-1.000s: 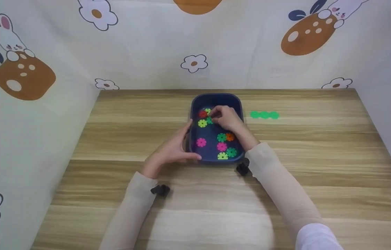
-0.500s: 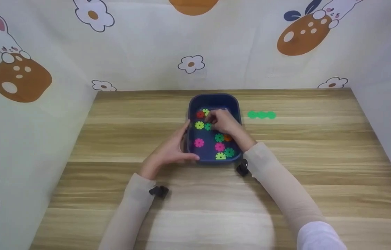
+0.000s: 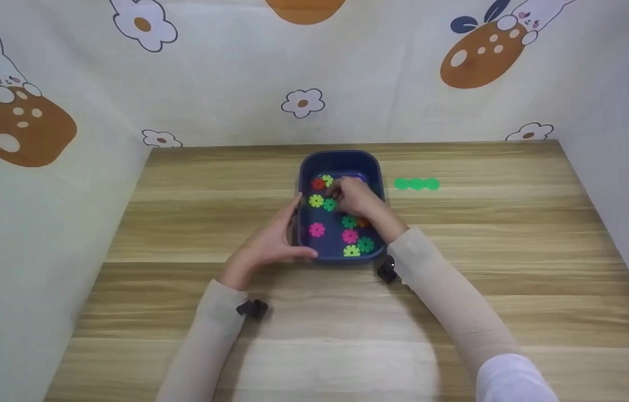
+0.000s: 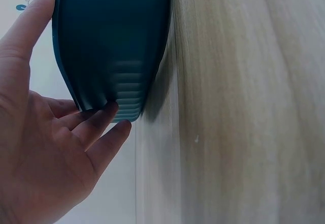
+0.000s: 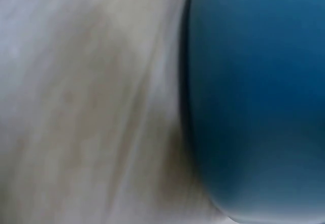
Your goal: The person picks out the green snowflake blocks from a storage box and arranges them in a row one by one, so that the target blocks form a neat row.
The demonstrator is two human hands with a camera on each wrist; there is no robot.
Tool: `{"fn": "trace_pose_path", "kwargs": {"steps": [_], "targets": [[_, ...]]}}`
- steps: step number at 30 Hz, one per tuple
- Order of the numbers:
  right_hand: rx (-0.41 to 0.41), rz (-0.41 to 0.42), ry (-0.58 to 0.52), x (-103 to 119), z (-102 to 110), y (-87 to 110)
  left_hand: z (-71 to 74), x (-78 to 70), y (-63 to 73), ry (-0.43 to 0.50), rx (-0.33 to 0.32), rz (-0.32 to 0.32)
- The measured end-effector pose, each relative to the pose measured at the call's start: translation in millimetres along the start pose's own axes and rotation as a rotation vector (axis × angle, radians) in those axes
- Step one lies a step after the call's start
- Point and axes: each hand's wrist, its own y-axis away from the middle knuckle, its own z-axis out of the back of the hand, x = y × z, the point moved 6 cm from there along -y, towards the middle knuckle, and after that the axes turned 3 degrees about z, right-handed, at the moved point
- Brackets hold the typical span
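Note:
A dark blue rectangular box (image 3: 325,251) stands on the table with several notched plastic disc pieces inside. My left hand (image 3: 269,240) holds its near-left corner, thumb along the near rim and fingers against the left wall. In the left wrist view, the left hand's fingers (image 4: 104,142) bend against the box's outer wall (image 4: 111,36). My right hand (image 3: 356,196) reaches inside with curled fingers at a green disc piece (image 3: 329,205). Whether they pinch it is hidden. A yellow disc piece (image 3: 316,200) lies beside it. The right wrist view shows only the box's outside (image 5: 259,102), blurred.
A row of joined green disc pieces (image 3: 417,183) lies on the table right of the box. Red (image 3: 318,183), pink (image 3: 317,229) and other pieces lie about the box floor. The wood-grain table (image 3: 191,218) meets a printed cloth backdrop (image 3: 225,84) behind.
My right hand has moved slightly toward me inside the box, and the green disc at its fingers has shifted the same way. My left hand keeps its hold. The whole view has drifted slightly.

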Motion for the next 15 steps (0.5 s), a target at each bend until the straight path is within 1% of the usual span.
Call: {"fn": "trace_pose_path", "kwargs": {"steps": [4, 10, 15], "targets": [[0.004, 0.007, -0.003, 0.2, -0.8, 0.2, 0.4, -0.8, -0.1, -0.008, -0.001, -0.005], [-0.012, 0.034, -0.048, 1.8, 0.1, 1.5, 0.2, -0.8, -0.6, -0.009, -0.003, -0.014], [-0.036, 0.065, -0.081, 3.2, 2.2, 1.9, 0.4, -0.2, -0.4, -0.002, -0.002, -0.003]]}}
